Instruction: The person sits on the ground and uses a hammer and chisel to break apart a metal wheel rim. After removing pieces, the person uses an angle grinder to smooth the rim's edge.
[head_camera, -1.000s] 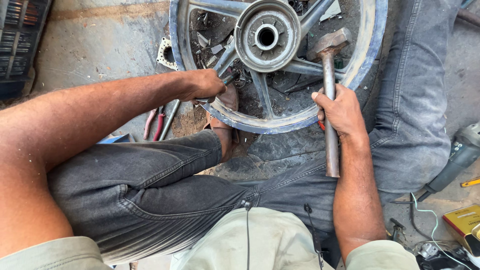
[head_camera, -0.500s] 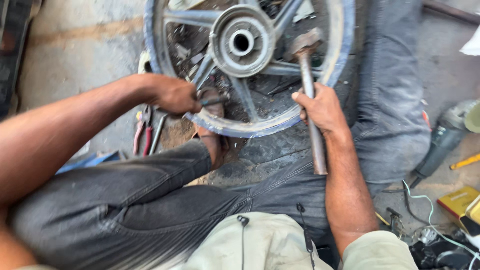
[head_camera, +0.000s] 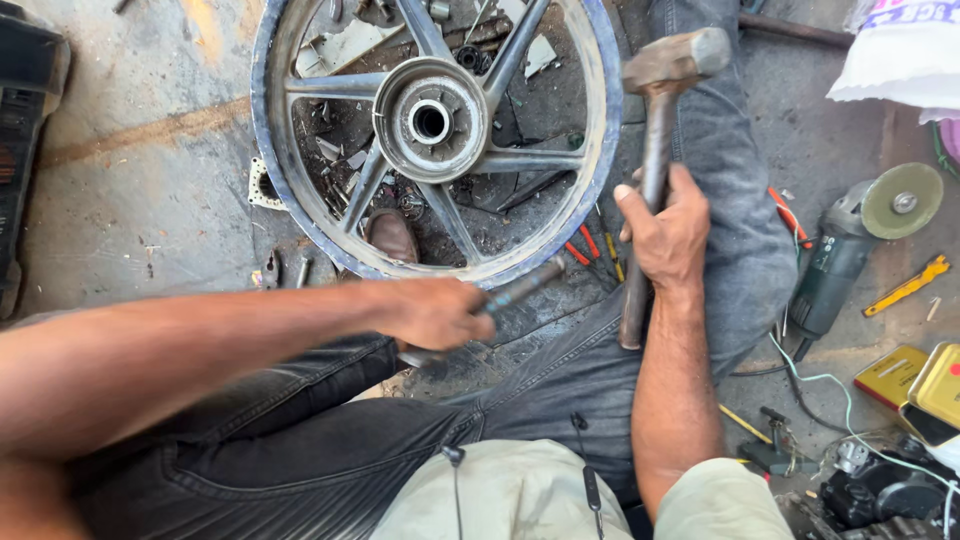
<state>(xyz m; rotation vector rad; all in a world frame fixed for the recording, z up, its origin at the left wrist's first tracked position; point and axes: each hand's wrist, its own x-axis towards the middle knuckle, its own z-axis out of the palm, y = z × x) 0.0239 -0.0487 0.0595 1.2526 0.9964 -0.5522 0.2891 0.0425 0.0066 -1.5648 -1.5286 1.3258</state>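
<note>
Wheel (head_camera: 300, 215): flat on floor at 12 o'clock | Left hand (head_camera: 437, 313): closed around a metal rod (head_camera: 522, 285) laid on the rim at 6 o'clock | Right hand (head_camera: 668, 232): gripping a raised hammer (head_camera: 650, 160) mid-handle | Risk: a glancing blow could kick the rod aside or hit the knuckles.

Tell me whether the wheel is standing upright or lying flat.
Lying flat. The alloy wheel shows its full round face and hub to the downward camera, with floor scraps visible between its spokes, and its rim lies beside the person's legs.
</note>
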